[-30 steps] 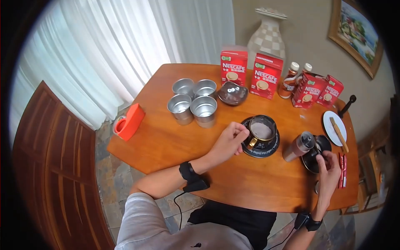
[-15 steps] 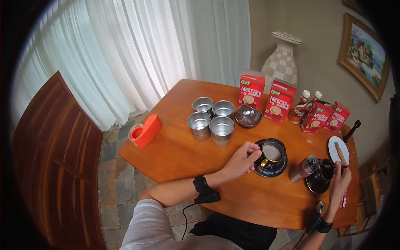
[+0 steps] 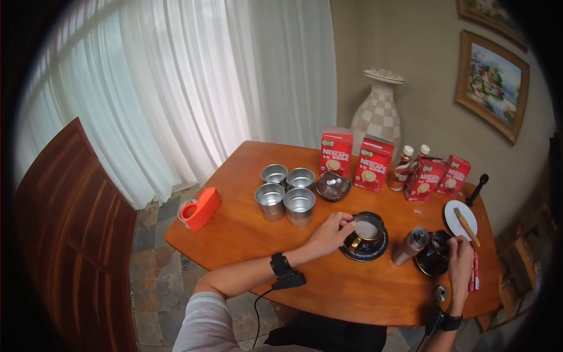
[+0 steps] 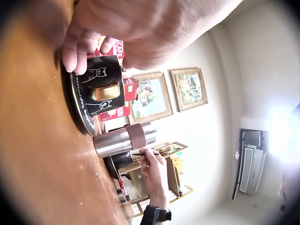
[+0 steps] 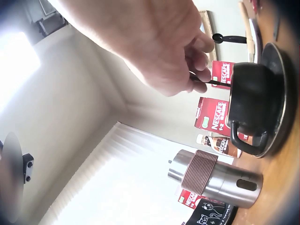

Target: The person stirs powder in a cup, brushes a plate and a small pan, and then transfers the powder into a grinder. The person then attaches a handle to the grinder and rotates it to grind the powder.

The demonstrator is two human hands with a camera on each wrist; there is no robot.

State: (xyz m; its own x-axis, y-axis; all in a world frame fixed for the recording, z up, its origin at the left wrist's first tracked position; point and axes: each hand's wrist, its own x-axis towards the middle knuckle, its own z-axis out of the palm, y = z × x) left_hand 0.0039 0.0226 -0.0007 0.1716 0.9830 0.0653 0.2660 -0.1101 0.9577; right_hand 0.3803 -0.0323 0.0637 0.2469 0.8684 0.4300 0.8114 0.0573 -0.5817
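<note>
In the head view, my left hand [image 3: 331,236] is beside a black cup [image 3: 368,230] with a gold handle. Its fingers lie loosely bent near the cup's side and the black saucer [image 4: 75,96]. Something pale and powdery shows inside that cup. Over at the right, my right hand [image 3: 461,261] pinches a thin dark stick [image 5: 218,83] between thumb and fingers. The stick's lower end goes into a second black cup [image 5: 253,96] on its own saucer [image 5: 276,136], hidden by the wall. A steel coffee grinder [image 3: 409,246] with a brown ribbed band stands between the two cups.
Several metal tins [image 3: 299,204] and a dark bowl [image 3: 333,186] stand farther back. Behind are red Nescafe boxes [image 3: 373,165] and bottles [image 3: 401,170]. A white plate [image 3: 453,214] with a brush [image 3: 466,227] lies right, an orange tape holder [image 3: 202,208] left.
The head view has swung about, shifting the whole table in the picture. My right hand shifts a little around the right-hand cup's rim; my left hand stays beside the gold-handled cup.
</note>
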